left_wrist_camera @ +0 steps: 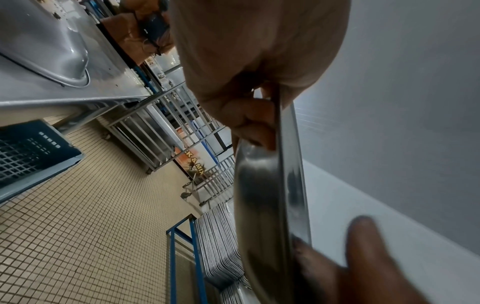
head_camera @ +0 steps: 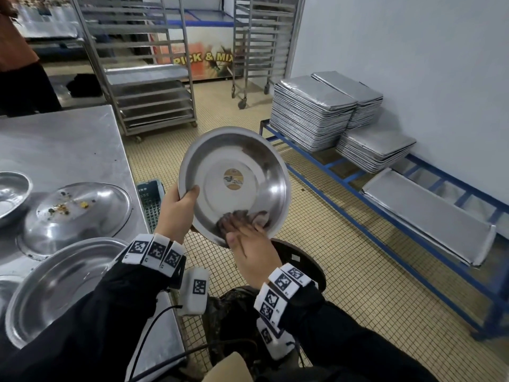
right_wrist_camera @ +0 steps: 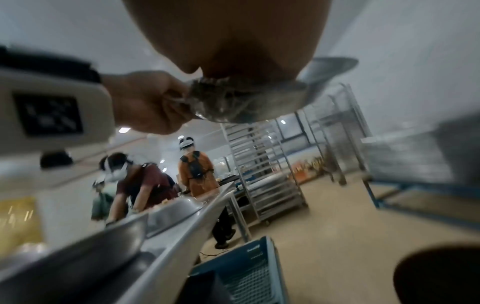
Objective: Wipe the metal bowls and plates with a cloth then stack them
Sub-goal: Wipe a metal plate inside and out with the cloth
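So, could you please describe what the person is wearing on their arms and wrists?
Both arms are in long black sleeves. Each wrist carries a band of white blocks printed with black square code markers: the left band, the right band. A white box with the same kind of marker hangs under the left wrist, and thin black cables trail from it. The hands themselves are bare, with no gloves.

From head height we are looking forward and down at the raised metal bowl (head_camera: pixel 234 186) near the middle. Our left wrist camera is sitting close, facing along the bowl's rim (left_wrist_camera: pixel 291 164). Our right wrist camera is looking up past its underside (right_wrist_camera: pixel 259 102), blurred. All three are sharing the bowl.
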The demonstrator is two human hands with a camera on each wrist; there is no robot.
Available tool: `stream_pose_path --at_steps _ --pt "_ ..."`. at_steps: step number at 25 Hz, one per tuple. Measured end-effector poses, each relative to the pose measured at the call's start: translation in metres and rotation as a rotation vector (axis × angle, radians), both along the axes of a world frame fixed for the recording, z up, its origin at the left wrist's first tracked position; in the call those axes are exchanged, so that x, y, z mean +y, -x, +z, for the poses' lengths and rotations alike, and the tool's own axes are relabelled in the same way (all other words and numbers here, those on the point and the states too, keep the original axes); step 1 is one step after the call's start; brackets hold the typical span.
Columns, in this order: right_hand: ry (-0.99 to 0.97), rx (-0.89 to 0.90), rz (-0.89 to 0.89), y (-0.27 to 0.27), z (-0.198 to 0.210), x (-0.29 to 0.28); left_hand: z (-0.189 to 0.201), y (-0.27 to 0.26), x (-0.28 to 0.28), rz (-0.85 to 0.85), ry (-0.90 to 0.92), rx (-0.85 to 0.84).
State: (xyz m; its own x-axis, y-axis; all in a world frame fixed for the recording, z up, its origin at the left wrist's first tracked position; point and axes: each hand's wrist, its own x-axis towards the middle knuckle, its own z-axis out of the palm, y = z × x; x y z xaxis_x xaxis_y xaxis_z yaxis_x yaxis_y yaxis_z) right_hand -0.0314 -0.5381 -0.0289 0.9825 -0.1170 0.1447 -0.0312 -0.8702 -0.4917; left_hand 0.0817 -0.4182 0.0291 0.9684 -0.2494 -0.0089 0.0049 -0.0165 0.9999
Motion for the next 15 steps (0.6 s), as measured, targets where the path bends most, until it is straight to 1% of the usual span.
stream_pose_path --at_steps 1,3,5,6,7,9,11,13,15 --pt "0.088 0.028 -0.031 -0.002 0.002 -0.006 -0.001 -0.001 0.001 -0.008 -0.002 0.007" --pt "0.337 0.142 -0.131 -0.008 0.001 -0.038 -0.006 -0.003 0.008 -0.039 -0.04 0.035" --pt "0.451 0.205 -0.217 -0.011 0.002 -0.078 -0.008 -0.004 0.016 -0.112 -0.119 0.068" --pt "0.46 0.182 -0.216 -0.012 0.005 -0.093 -0.01 -0.006 0.021 -0.151 -0.163 0.089" --pt "0.434 0.145 -0.185 -0.014 0.008 -0.102 -0.012 -0.007 0.026 -0.188 -0.196 0.124" --pt "0.253 0.058 -0.131 -0.018 0.015 -0.108 -0.015 -0.011 0.035 -0.256 -0.243 0.196" --pt "0.056 -0.023 -0.151 -0.021 0.023 -0.105 -0.012 -0.013 0.042 -0.321 -0.302 0.244" --pt "-0.114 -0.09 -0.192 -0.019 0.026 -0.098 -0.006 -0.012 0.047 -0.363 -0.363 0.248" --pt "-0.351 -0.095 -0.238 -0.014 0.024 -0.093 0.002 -0.008 0.05 -0.374 -0.397 0.241"
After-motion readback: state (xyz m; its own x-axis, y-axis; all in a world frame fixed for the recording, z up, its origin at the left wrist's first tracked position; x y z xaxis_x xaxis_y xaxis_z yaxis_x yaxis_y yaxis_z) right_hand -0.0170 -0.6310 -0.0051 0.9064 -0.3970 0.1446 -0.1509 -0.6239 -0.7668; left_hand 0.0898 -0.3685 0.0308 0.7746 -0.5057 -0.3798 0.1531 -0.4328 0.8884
